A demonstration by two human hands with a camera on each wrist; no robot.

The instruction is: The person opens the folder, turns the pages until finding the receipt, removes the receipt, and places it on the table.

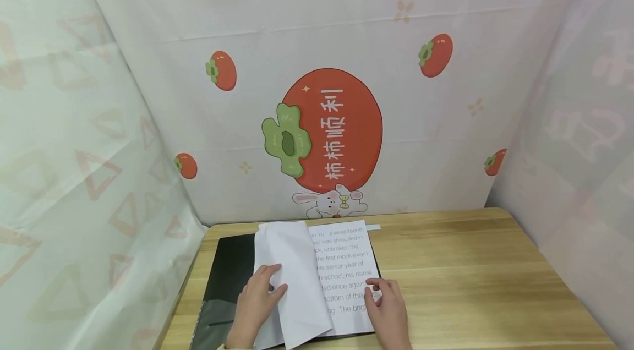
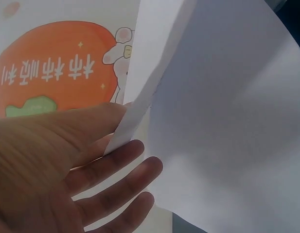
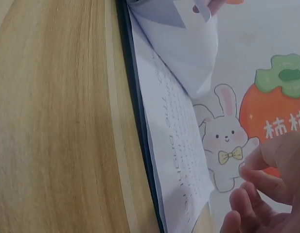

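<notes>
A black folder (image 1: 236, 262) lies on the table, holding white sheets. On its right side is a printed page (image 1: 346, 267) with large English text. A blank white sheet (image 1: 293, 273), folded over from the right, bulges up and covers part of that text. My left hand (image 1: 260, 297) pinches the turned sheet by its edge; in the left wrist view the paper (image 2: 227, 116) passes between thumb and fingers. Beside the printed page's right edge hovers my right hand (image 1: 388, 309), fingers loosely bent. Nothing shows between those fingers (image 3: 259, 179) in the right wrist view.
The wooden table (image 1: 460, 278) extends to the right of the folder. A pale blue tab (image 1: 373, 227) sticks out at the page's top right corner. Behind the table hangs a white cloth (image 1: 238, 14) printed with persimmons and a rabbit; more cloth hangs at both sides.
</notes>
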